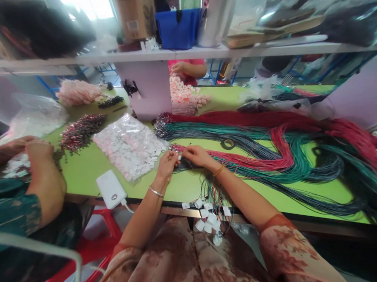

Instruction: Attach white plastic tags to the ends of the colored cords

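Observation:
My left hand (168, 162) pinches a small white connector (179, 157) above the green table. Close on its right, my right hand (196, 155) is closed with thumb and fingertips together, near the terminal ends of the wires; the wire between its fingers is too small to make out clearly. Bundles of red wires (250, 159), green wires (300, 162) and dark wires (307, 195) stretch away to the right. A clear bag of white connectors (129, 146) lies left of my hands. Several wires with white connectors on their ends (209, 216) hang over the table's front edge before me.
A white power bank (111, 189) with a cable lies near the front edge. A roll of black tape (228, 143) rests among the wires. On the left a co-worker's hands (32, 146) handle white parts. Overhead runs a shelf (107, 60) with a blue bin (179, 29).

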Demonstrator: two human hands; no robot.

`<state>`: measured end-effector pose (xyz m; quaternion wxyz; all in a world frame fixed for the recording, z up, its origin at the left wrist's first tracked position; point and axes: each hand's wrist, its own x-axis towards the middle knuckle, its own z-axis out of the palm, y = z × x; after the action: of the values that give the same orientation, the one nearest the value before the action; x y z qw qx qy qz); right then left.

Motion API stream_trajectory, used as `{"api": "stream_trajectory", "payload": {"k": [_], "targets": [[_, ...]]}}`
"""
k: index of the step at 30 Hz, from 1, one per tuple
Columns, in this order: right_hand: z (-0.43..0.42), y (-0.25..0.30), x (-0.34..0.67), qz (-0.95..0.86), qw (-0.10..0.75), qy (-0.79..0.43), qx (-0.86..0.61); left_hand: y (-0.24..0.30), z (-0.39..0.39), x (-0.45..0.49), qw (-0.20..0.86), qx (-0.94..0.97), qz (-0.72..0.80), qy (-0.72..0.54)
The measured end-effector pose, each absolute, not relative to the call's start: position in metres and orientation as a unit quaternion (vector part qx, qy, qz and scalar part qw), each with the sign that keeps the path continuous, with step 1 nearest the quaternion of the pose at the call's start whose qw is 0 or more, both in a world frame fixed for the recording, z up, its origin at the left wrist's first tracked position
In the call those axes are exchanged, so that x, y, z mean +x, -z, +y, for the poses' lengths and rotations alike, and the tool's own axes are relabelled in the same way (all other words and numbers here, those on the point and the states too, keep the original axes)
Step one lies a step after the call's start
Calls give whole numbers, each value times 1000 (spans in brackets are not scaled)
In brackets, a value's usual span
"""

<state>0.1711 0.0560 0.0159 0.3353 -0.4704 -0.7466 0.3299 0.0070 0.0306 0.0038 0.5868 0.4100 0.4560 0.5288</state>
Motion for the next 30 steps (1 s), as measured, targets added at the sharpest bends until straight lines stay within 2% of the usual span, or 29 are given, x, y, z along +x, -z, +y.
{"api": "stream_trajectory", "payload": {"k": [2,5,8,12,16,25,30], "targets": [[73,-17,178,-743,330,-282,-509,-4,32,4,597,396,452,-531],[97,-11,187,-755,229,-206,-579,-6,34,-1,613,377,451,-528],[110,-1,193,-773,171,-213,-573,-6,34,-4,619,372,451,-525],[113,3,201,-796,179,-168,-554,-8,33,-3,622,367,446,-529],[111,-7,207,-809,143,-95,-562,-9,32,-2,627,362,448,-524],[114,-6,187,-816,143,-163,-536,-9,32,-2,629,357,449,-525],[113,-13,207,-794,138,-91,-584,-10,32,-1,630,357,452,-521]]}}
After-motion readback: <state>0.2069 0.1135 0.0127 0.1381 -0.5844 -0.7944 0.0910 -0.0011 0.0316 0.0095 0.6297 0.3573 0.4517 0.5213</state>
